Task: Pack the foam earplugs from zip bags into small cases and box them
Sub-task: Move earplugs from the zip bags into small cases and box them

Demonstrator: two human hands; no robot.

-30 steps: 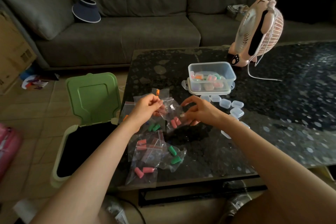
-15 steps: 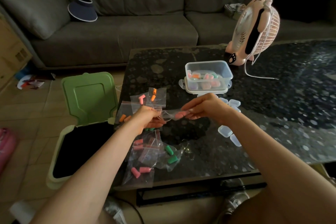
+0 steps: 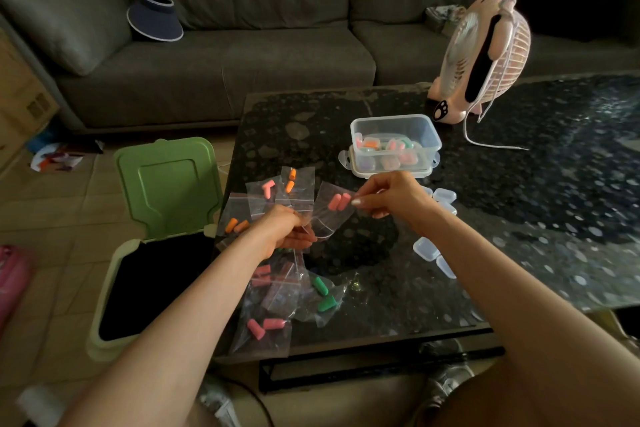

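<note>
on my feed the left hand [image 3: 281, 229] is curled round the lower edge of a clear zip bag [image 3: 327, 222]. the right hand [image 3: 393, 197] pinches the bag's upper corner between thumb and fingertip, so the bag is held up between the two, just above the counter [image 3: 536, 218]. i can make out two pink earplugs [image 3: 339, 202] inside it, close to the right hand's fingertips.

under and around the left hand lie more zip bags [image 3: 273, 343] with pink, orange and green plugs, spread along the counter's left side down to its near edge. just beyond the right hand sits a clear box [image 3: 394, 130] holding filled cases in mixed colours. empty small cases [image 3: 444, 196] lie scattered beside and below the right wrist. a pink fan [image 3: 485, 55] stands further back. on the floor left of the counter, a bin [image 3: 169, 184] stands with its green lid up.
</note>
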